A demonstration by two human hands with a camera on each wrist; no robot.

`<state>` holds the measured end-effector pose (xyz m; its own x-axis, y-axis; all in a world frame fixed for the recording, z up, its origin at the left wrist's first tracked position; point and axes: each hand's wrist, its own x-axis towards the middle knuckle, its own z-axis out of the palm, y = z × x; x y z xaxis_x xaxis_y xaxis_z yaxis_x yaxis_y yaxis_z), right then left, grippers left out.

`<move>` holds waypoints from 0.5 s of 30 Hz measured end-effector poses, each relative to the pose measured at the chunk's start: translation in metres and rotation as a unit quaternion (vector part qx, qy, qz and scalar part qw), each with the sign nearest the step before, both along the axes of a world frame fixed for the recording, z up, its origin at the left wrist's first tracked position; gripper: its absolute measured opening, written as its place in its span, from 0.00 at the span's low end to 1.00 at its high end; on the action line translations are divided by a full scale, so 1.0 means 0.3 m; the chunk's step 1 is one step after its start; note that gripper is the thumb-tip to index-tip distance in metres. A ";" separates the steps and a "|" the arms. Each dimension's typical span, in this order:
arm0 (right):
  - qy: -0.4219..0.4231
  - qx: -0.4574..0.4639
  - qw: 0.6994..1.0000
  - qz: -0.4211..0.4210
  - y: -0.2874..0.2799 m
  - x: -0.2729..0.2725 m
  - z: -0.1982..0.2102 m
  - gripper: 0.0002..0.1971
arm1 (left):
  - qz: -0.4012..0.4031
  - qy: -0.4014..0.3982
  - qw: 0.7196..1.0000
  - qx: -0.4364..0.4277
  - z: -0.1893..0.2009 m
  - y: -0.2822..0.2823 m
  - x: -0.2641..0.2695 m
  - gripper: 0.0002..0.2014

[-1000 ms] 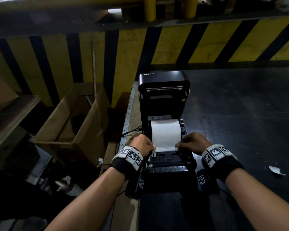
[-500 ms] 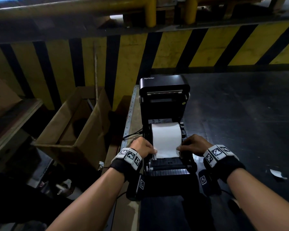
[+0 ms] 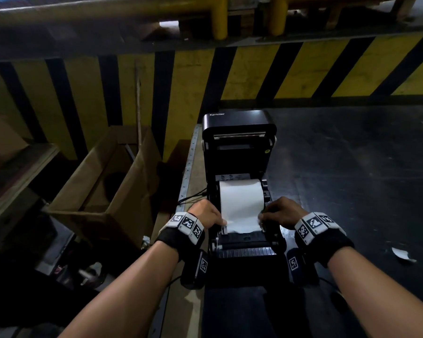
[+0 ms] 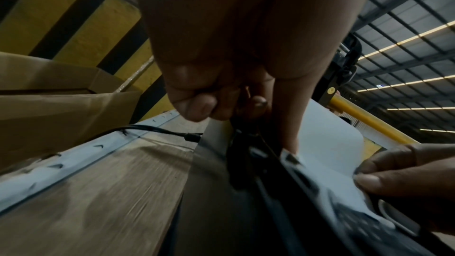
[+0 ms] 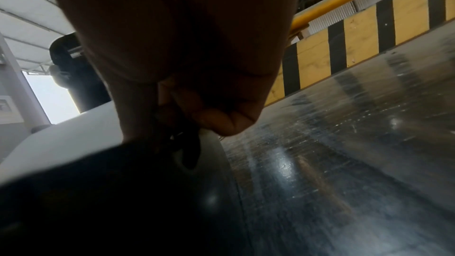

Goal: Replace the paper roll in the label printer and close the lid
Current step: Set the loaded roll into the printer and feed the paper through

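The black label printer [image 3: 239, 252] stands on the dark table with its lid [image 3: 238, 140] tilted up and back. A white paper roll [image 3: 241, 198] sits in the bay, and its free end lies forward over the front guides. My left hand [image 3: 221, 222] pinches the left edge of that end, my right hand [image 3: 261, 217] the right edge. In the left wrist view my left hand [image 4: 289, 143] reaches down to the paper [image 4: 327, 143], its other fingers curled, while the right hand [image 4: 362, 174] nips the sheet. The right wrist view shows my right hand [image 5: 197, 108] above the roll [image 5: 61, 143].
An open cardboard box [image 3: 103, 191] stands left of the table. A yellow and black striped barrier [image 3: 291, 69] runs behind. Cables [image 3: 193, 195] leave the printer's left side. A torn paper scrap [image 3: 401, 254] lies at the right on the dark tabletop [image 3: 352, 179].
The view has tipped a little. Both hands stay at the edges of the paper's free end, which now lies slightly nearer the printer's front.
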<state>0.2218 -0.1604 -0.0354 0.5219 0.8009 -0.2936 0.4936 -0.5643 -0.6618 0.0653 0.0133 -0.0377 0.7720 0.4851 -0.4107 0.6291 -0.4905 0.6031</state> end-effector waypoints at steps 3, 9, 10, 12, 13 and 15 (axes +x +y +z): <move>-0.014 -0.025 0.999 0.016 0.003 -0.004 0.013 0.08 | -0.006 0.011 1.000 0.005 0.016 0.001 0.011 0.13; -0.042 -0.082 0.995 0.046 0.017 0.003 0.025 0.12 | 0.035 0.003 0.999 0.000 -0.006 -0.014 0.012 0.15; -0.036 -0.095 0.994 0.052 0.020 0.006 0.029 0.12 | 0.046 0.003 0.999 0.007 -0.015 -0.017 0.011 0.14; -0.027 -0.116 0.991 0.054 0.030 0.013 0.039 0.12 | 0.056 0.005 0.998 0.019 -0.027 -0.024 0.012 0.13; -0.024 -0.122 0.991 0.053 0.033 0.015 0.042 0.12 | 0.054 0.008 0.998 0.021 -0.028 -0.026 0.011 0.13; -0.021 -0.121 0.991 0.047 0.037 0.020 0.043 0.12 | 0.038 0.017 0.999 0.018 -0.017 -0.024 0.015 0.13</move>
<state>0.2278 -0.1494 -0.0225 0.4651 0.7547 -0.4627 0.5756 -0.6550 -0.4896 0.0696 0.0063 -0.0429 0.7175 0.5570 -0.4183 0.6860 -0.4606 0.5632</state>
